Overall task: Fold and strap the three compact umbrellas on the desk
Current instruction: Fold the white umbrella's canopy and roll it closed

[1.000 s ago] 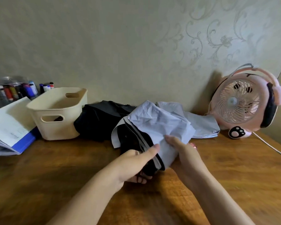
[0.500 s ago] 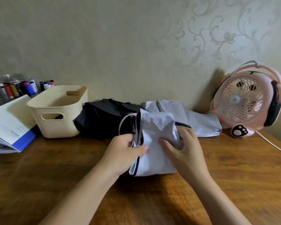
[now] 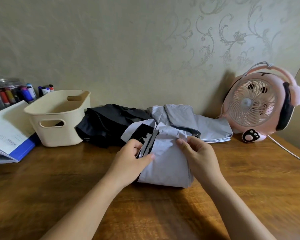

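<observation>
A pale grey compact umbrella with a black lining (image 3: 166,158) lies in the middle of the wooden desk (image 3: 59,184), its canopy bunched into a rough bundle. My left hand (image 3: 130,161) grips its left side, thumb on top of the folded panels. My right hand (image 3: 197,156) pinches the cloth at the upper right of the bundle. Behind it lie a black umbrella (image 3: 111,123), loose and crumpled, and a second grey umbrella (image 3: 197,122), flattened toward the wall. No strap is visible.
A cream plastic basket (image 3: 59,116) stands at the back left, beside an open booklet with a blue cover (image 3: 9,135) and a jar of markers (image 3: 10,94). A pink desk fan (image 3: 260,104) stands back right; its white cable (image 3: 291,151) trails along the right edge.
The puffed-up grey canopy has been gathered and pressed down into a tighter bundle. Both hands have closed in on it, my right hand moving up to its top right.
</observation>
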